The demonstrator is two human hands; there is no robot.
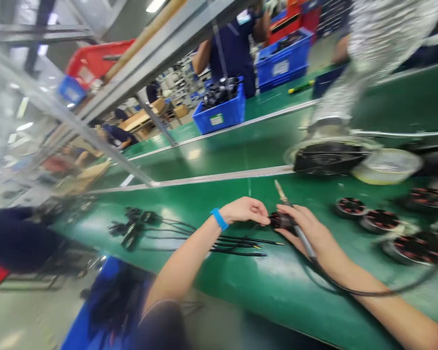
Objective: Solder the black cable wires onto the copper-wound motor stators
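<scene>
My left hand (pixel 245 211), with a blue wristband, pinches a small black motor part (pixel 280 221) on the green bench (pixel 270 277). My right hand (pixel 306 228) closes round a soldering iron (pixel 282 193), tip pointing up and away, and also touches the same part. The iron's black cable (pixel 350 290) trails back along my right forearm. Black wires with bare tips (pixel 237 241) lie just under my left wrist.
Black connectors with leads (pixel 133 226) lie to the left. Several round red-and-black motors (pixel 381 219) sit at right, near a fume fan (pixel 326 158) under a foil duct. Blue bins (pixel 221 114) stand beyond. A person in dark blue stands behind; another sits at far left.
</scene>
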